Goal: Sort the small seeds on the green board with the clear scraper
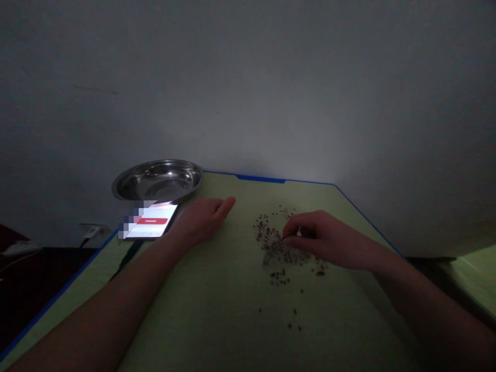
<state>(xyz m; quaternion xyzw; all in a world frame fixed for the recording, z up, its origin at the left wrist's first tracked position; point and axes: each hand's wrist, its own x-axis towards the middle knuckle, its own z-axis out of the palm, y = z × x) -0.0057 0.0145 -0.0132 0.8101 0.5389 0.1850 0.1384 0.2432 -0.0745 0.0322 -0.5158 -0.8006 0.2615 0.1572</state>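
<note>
Small dark grains [267,232], like seeds or beans, lie scattered over the light green table. Among them spreads a greyish, denser patch [284,256] whose make-up is too dim to tell. My right hand [325,240] is over the right side of this scatter, thumb and forefinger pinched together at its edge. Whatever is between those fingertips is too small and dark to name. To the left of the grains, my left hand [205,219] rests on its side by the phone, thumb pointing away and fingers curled. Its palm is hidden from view.
A shiny steel basin [158,181] stands at the table's back left corner. In front of it lies a phone [155,222] with a lit screen. The blue-edged table [201,310] meets a grey wall. A few stray grains [294,312] lie nearer to me.
</note>
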